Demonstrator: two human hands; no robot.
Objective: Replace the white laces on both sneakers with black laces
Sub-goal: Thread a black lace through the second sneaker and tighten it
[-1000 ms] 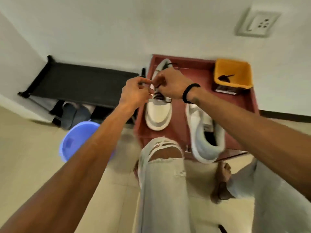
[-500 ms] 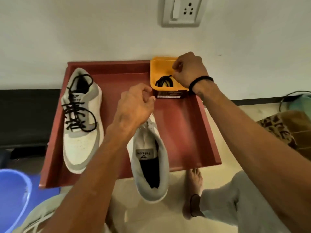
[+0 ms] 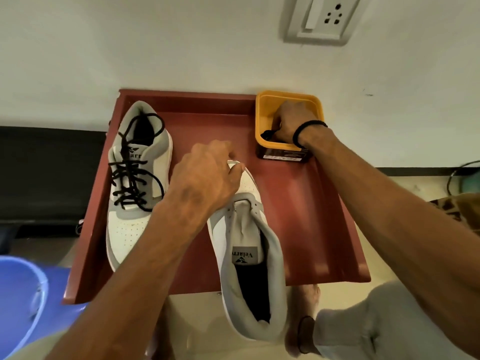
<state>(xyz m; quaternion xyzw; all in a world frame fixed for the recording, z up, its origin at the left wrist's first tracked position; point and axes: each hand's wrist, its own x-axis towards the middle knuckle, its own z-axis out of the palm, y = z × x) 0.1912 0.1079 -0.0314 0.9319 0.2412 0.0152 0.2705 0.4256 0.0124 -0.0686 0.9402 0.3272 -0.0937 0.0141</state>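
Reaching into the yellow tub [image 3: 262, 118] at two o'clock on the red tray [image 3: 306, 216], the right hand [image 3: 292, 123] pinches a black lace [image 3: 267, 133], mostly hidden. The left hand [image 3: 205, 183] grips the unlaced sneaker [image 3: 246, 255]'s toe at centre; its heel overhangs the tray. The black-laced sneaker [image 3: 135, 178] lies at nine o'clock.

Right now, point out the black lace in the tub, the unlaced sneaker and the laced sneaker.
black lace [image 3: 267, 133], head view, coil beside the fingers
unlaced sneaker [image 3: 244, 255], head view, tongue label
laced sneaker [image 3: 130, 227], head view, white toe
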